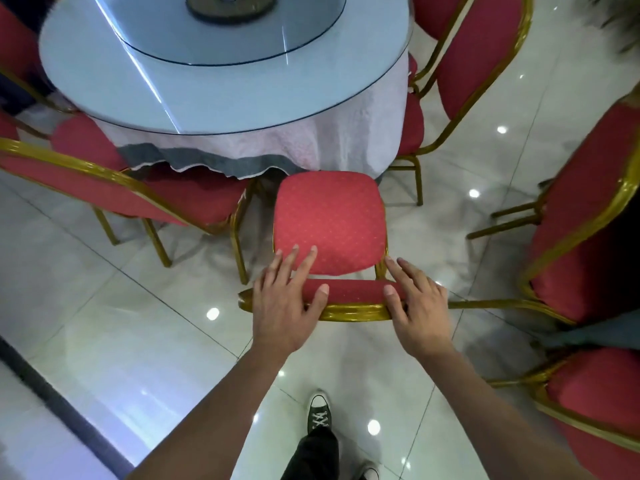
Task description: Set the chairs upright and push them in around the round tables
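Left chair: upright at the table's lower left, red seat partly tucked under the hanging cloth, gold frame back toward the camera.
Round table: upper middle, glass-topped, with a pale cloth draped over a grey underlayer; a glass turntable sits on its centre.
Left hand: lies over the left end of the middle chair's top rail, fingers straight and spread forward past the rail, thumb laid on the red padding; nothing clasped.
Middle chair: upright, seen from above and behind, seat front right at the cloth's edge, not yet under the table.
Right hand: rests flat on the right end of the same rail, fingers extended, thumb on the padding; loose, not curled round the frame.
Shoe: dark laced sneaker on the glossy tiled floor below the hands.
Right-side chairs: one upright at the table's right edge, two more near the right border, well apart from the table.
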{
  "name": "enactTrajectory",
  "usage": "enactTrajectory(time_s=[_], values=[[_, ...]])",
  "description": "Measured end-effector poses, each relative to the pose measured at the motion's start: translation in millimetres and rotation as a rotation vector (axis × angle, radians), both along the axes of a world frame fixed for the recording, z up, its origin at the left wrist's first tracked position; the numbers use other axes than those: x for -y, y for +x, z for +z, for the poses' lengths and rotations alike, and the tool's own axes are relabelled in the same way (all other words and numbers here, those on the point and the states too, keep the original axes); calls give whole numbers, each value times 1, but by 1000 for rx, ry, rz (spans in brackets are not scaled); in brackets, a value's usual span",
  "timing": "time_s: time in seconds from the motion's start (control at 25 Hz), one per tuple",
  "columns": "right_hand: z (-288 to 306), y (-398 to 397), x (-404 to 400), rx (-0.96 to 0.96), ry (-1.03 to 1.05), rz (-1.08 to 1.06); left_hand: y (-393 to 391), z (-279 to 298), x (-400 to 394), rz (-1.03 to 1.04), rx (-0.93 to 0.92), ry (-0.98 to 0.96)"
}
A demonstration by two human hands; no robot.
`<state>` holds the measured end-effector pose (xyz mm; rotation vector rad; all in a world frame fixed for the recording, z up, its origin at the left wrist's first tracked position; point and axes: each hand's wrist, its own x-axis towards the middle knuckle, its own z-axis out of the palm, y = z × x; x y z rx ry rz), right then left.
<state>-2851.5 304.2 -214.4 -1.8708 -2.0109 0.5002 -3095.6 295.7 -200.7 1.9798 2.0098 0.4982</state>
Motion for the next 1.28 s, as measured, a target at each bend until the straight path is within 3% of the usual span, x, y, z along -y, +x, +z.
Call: enactTrajectory(time_s=[0.36, 0.96, 1.28], values=[[9, 13, -49, -1, -46, 26, 15, 10, -30, 53, 41, -82], [12, 18, -135, -72, -45, 110, 13, 10, -115, 168, 18, 24], [2, 8, -162, -12, 2, 9, 11, 12, -139, 201, 60, 14]])
